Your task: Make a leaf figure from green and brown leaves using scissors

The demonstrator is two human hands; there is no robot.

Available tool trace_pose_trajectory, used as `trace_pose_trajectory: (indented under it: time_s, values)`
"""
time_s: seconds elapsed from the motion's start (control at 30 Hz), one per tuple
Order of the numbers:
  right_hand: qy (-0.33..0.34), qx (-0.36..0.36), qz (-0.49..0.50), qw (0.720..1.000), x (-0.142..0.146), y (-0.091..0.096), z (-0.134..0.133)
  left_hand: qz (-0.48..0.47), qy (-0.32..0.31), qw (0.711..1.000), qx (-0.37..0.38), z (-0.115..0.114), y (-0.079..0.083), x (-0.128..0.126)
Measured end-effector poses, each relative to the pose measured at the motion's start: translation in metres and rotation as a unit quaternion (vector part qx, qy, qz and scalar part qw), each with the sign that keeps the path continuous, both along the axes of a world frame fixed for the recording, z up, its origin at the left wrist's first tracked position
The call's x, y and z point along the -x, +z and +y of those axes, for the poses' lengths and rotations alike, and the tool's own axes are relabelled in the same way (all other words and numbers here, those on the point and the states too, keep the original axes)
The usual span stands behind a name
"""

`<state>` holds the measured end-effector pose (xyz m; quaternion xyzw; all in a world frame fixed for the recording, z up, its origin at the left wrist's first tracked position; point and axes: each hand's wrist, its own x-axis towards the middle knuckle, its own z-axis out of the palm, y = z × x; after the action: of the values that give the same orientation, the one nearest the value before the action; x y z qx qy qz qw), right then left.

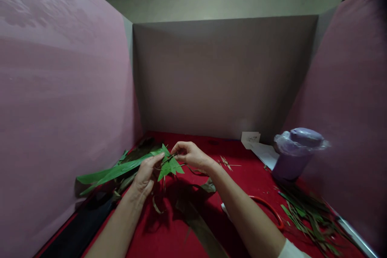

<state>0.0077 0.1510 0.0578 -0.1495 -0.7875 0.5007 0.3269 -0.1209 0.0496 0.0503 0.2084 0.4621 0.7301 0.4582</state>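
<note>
A green leaf piece [171, 166] with pointed, jagged edges is held up over the red cloth. My left hand [147, 171] grips it from the left, thumb on top. At its upper right, the fingers of my right hand [189, 154] pinch a thin brown strip [171, 156] that crosses the leaf. Loose ends of the strip dangle below and to the right. Beneath my hands lies a long dull-brown dry leaf [201, 219]. Behind my left hand, long green leaves [111, 173] rest on darker dry ones.
Small wooden sticks [226, 163] are scattered on the red cloth [157, 234]. A red-handled tool [269, 205] lies partly behind my right forearm. At right stand a purple plastic-wrapped container [293, 159], white papers [263, 154] and leaf scraps [314, 217]. Pink panels [66, 109] rise on both sides.
</note>
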Motion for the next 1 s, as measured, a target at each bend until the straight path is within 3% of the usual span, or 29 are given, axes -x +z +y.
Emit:
trace_pose_trajectory:
  time_s: [0.13,0.23,0.37,0.53,0.67,0.87,1.0]
  values:
    - [-0.078,-0.016,0.011,0.997,-0.002,0.001,0.013,0.039,0.031,0.999,0.019,0.002,-0.003,0.01]
    - [-0.177,-0.027,0.023,0.984,-0.004,0.002,0.03,0.083,0.114,0.99,0.005,0.004,-0.006,0.018]
    - [-0.329,-0.049,0.009,0.943,0.0,-0.002,0.053,0.147,0.231,0.961,-0.027,0.007,-0.008,0.022]
    - [-0.44,-0.089,-0.065,0.891,0.022,-0.013,0.067,0.183,0.252,0.949,-0.042,0.008,-0.01,0.016]
    - [-0.467,-0.125,-0.134,0.865,0.04,-0.024,0.068,0.187,0.232,0.953,-0.045,0.011,-0.015,0.012]
    - [-0.409,-0.149,-0.293,0.851,0.044,-0.05,0.065,0.182,0.226,0.956,-0.038,0.012,-0.016,0.011]
    - [-0.395,-0.154,-0.348,0.836,0.032,-0.047,0.069,0.173,0.233,0.957,-0.027,0.013,-0.017,0.013]
